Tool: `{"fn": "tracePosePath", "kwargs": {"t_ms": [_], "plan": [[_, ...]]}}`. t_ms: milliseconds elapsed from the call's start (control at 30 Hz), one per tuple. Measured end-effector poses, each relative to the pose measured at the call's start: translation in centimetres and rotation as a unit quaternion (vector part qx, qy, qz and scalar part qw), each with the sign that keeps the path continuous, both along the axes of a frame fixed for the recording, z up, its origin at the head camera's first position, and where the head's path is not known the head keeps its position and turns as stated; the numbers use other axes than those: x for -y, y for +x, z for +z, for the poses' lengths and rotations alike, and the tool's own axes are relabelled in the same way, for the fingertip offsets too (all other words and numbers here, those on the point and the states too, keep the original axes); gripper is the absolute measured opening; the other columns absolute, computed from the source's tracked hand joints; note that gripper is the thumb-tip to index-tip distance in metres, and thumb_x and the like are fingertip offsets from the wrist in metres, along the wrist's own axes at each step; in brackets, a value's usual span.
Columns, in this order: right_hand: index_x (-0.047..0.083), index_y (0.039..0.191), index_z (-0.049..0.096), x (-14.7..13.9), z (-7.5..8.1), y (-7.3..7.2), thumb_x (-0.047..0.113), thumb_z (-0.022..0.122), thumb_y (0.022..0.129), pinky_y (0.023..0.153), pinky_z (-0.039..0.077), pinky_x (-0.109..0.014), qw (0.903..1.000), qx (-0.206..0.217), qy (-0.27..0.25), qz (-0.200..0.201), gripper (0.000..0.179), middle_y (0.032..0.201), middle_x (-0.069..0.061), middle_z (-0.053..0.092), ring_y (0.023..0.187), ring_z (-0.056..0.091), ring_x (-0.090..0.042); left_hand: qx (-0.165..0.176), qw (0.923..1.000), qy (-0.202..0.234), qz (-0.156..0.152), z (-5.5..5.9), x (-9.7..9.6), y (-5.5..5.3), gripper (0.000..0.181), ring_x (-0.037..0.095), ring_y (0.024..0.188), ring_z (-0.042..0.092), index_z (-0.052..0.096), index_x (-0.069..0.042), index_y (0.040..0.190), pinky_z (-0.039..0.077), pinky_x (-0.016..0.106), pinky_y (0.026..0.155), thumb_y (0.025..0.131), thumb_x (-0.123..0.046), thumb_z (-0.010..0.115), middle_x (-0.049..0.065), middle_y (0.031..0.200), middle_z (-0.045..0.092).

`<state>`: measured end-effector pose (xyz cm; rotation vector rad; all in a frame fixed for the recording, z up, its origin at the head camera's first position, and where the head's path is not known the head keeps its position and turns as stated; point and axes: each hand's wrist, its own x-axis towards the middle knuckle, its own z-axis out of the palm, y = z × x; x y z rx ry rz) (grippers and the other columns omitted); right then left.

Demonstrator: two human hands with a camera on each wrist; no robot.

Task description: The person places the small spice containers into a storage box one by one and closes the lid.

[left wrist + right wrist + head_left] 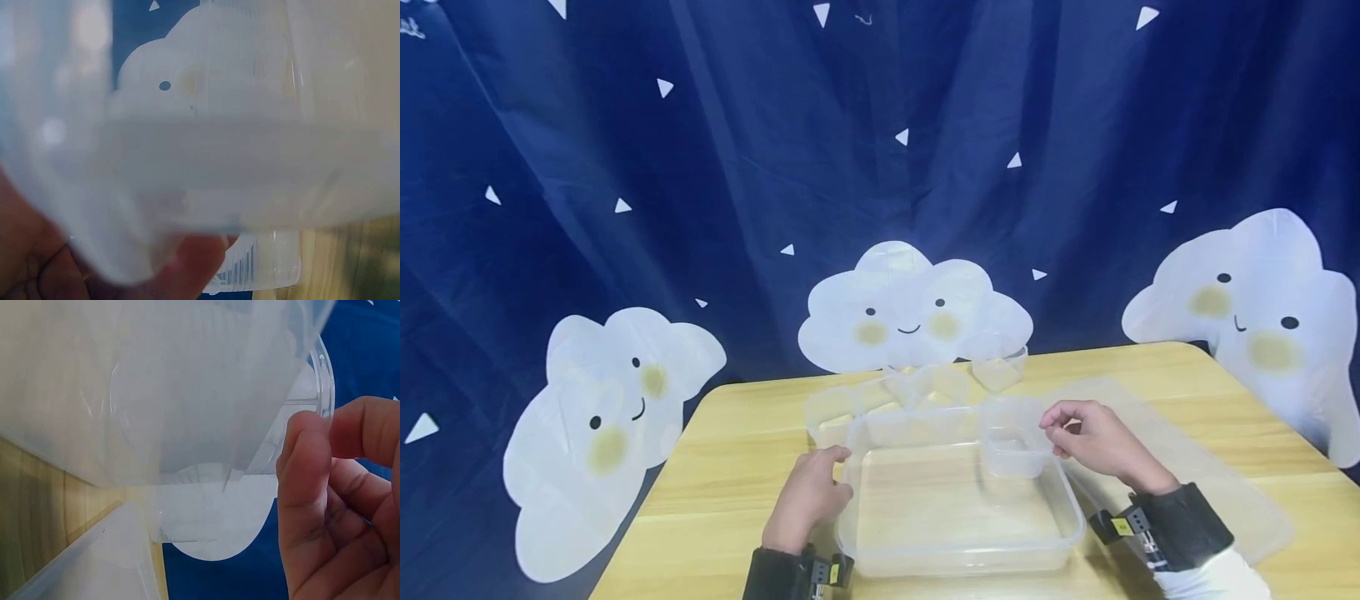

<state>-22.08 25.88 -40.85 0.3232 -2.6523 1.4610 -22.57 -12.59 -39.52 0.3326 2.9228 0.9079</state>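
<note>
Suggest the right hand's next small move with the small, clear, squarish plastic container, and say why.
Probably ease the small container down into the far right corner of the large, clear, rectangular plastic container: the right hand pinches the small one's rim, and in the head view it shows at that corner. Whether it already rests on the bottom is unclear.

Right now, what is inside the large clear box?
In the far right corner of the large box is one small container, its rim pinched by the right hand. Overlapping plastic obscures the corner behind it; whether its base touches down can't be told.
</note>
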Motion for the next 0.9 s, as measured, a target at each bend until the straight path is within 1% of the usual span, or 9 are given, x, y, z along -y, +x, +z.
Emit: {"fn": "tracePosePath", "kwargs": {"t_ms": [100, 200, 333, 400, 633, 900], "plan": [[-0.002, 0.092, 0.065, 0.1, 0.01, -0.04, -0.005, 0.057, 0.085, 0.055, 0.054, -0.028, 1.0, -0.002, 0.007, 0.002, 0.011, 0.08, -0.011, 0.062, 0.061, 0.062, -0.014, -0.002, 1.0, -0.001, -0.001, 0.06, -0.01, -0.04, 0.047, 0.019, 0.072, 0.055, 0.061, 0.004, 0.122, 0.052, 0.039, 0.065, 0.075, -0.001, 0.067, 0.021, 0.113, 0.063], [-0.002, 0.091, 0.065, 0.31, 0.01, -0.06, -0.004, 0.057, 0.085, 0.052, 0.053, -0.027, 0.9996, -0.013, 0.021, 0.01, 0.01, 0.08, -0.01, 0.063, 0.059, 0.061, -0.014, 0.002, 1.0, 0.0, -0.002, 0.12, 0.0, -0.06, 0.048, 0.018, 0.069, 0.054, 0.061, 0.004, 0.123, 0.051, 0.037, 0.063, 0.075, 0.0, 0.066, 0.021, 0.113, 0.063], [0.0, 0.09, 0.066, 0.53, -0.01, -0.1, -0.001, 0.059, 0.085, 0.05, 0.051, -0.026, 0.9982, -0.035, 0.048, 0.01, 0.009, 0.078, -0.004, 0.062, 0.056, 0.058, -0.01, 0.01, 0.9999, 0.003, -0.003, 0.06, -0.01, -0.09, 0.048, 0.017, 0.067, 0.054, 0.06, 0.004, 0.124, 0.049, 0.035, 0.06, 0.077, 0.0, 0.066, 0.02, 0.114, 0.062], [0.003, 0.089, 0.067, 0.59, -0.04, -0.16, 0.0, 0.061, 0.085, 0.051, 0.049, -0.025, 0.997, -0.042, 0.065, 0.003, 0.008, 0.076, 0.0, 0.061, 0.056, 0.056, -0.009, 0.011, 0.9999, 0.003, -0.005, 0.01, -0.03, -0.11, 0.048, 0.017, 0.065, 0.053, 0.059, 0.004, 0.124, 0.048, 0.034, 0.059, 0.077, 0.0, 0.066, 0.02, 0.113, 0.062], [0.012, 0.084, 0.069, 0.61, -0.29, -0.43, 0.004, 0.064, 0.084, 0.06, 0.044, -0.026, 0.9896, -0.074, 0.123, -0.01, 0.009, 0.075, 0.007, 0.06, 0.066, 0.051, -0.009, 0.013, 0.9999, 0.008, -0.007, -0.1, -0.12, -0.02, 0.049, 0.016, 0.061, 0.051, 0.059, 0.004, 0.125, 0.046, 0.032, 0.056, 0.076, 0.0, 0.064, 0.02, 0.114, 0.061], [0.013, 0.083, 0.069, 0.86, -0.4, -0.48, 0.006, 0.065, 0.085, 0.054, 0.042, -0.024, 0.9861, -0.086, 0.142, 0.003, 0.008, 0.072, 0.009, 0.057, 0.056, 0.046, -0.005, 0.012, 0.9999, 0.006, -0.005, -0.05, -0.24, 0.06, 0.049, 0.016, 0.062, 0.053, 0.059, 0.004, 0.125, 0.047, 0.032, 0.056, 0.077, 0.0, 0.065, 0.02, 0.114, 0.062]]}}
